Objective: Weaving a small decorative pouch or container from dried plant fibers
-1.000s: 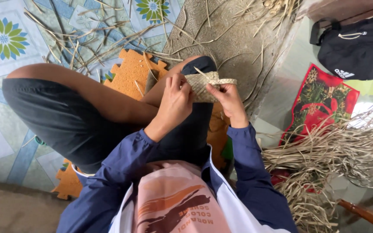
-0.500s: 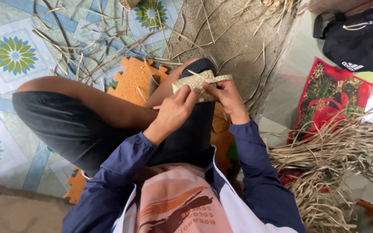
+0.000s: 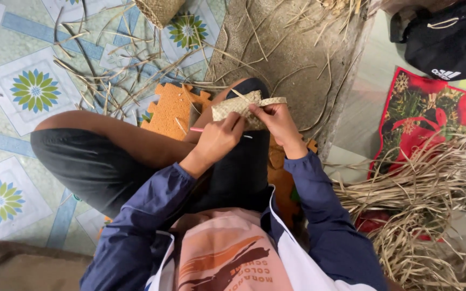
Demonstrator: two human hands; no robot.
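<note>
I sit cross-legged on the floor. My right hand (image 3: 279,123) grips a small flat woven straw piece (image 3: 234,105) above my knee, thumb and fingers pinching its right end. My left hand (image 3: 216,141) is just below the piece and holds a thin tool with a pink handle (image 3: 196,130). The tool's metal tip points right, under the weave, towards my right hand. A loose strip end sticks out of the piece to the right.
An orange foam puzzle mat (image 3: 171,110) lies under my legs. Loose straw strips (image 3: 109,81) litter the tiled floor, with a woven basket (image 3: 160,11) beyond. A pile of dried straw (image 3: 432,188), a red patterned bag (image 3: 427,108) and a black bag (image 3: 449,37) sit to the right.
My left hand has drawn down and away from the woven piece, so the pink-handled tool now shows. My right hand keeps its grip on the piece. The view has shifted slightly.
</note>
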